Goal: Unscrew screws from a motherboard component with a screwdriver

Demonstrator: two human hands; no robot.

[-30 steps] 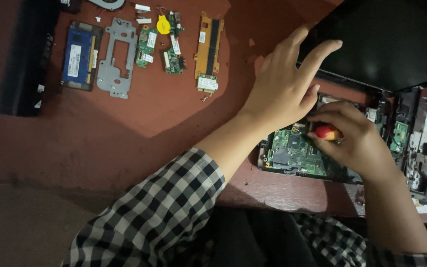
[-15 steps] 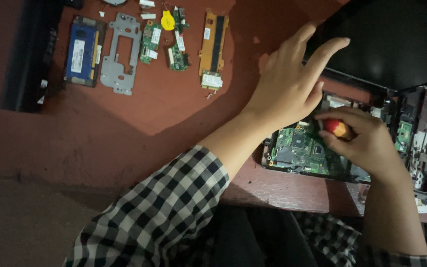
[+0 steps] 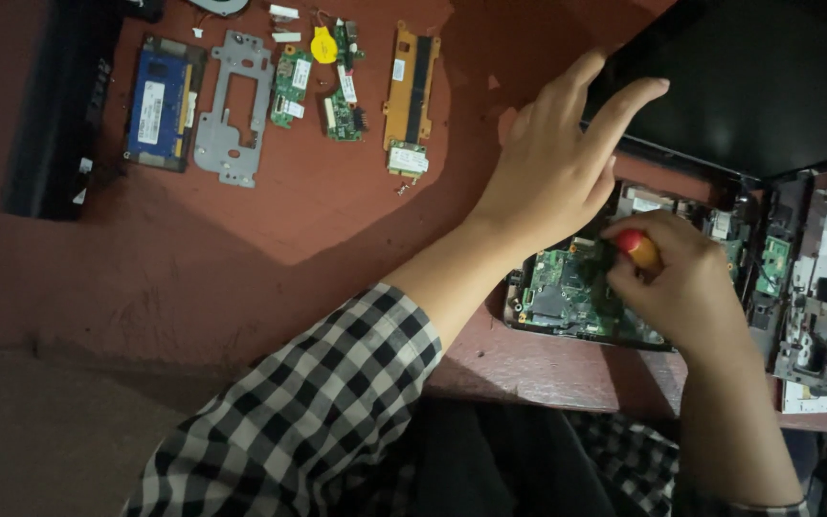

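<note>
Your right hand (image 3: 686, 287) is closing its fingers around a red-handled screwdriver (image 3: 636, 247), with the tip down over the green circuit board (image 3: 567, 292) of the opened laptop base (image 3: 796, 287) at the near edge of the surface (image 3: 270, 239). Your left hand (image 3: 557, 172) is lying spread and flat, fingertips touching the black laptop lid (image 3: 758, 86). Further left, removed parts are lying in a row: a blue memory module (image 3: 160, 101), a grey metal bracket (image 3: 234, 105) and an orange board strip (image 3: 412, 96).

My left hand (image 3: 552, 168) is spread flat, fingers reaching forward, arm stretched across in a checked sleeve. My right hand (image 3: 672, 282) is curled into a tight grip, forearm bare.
</note>
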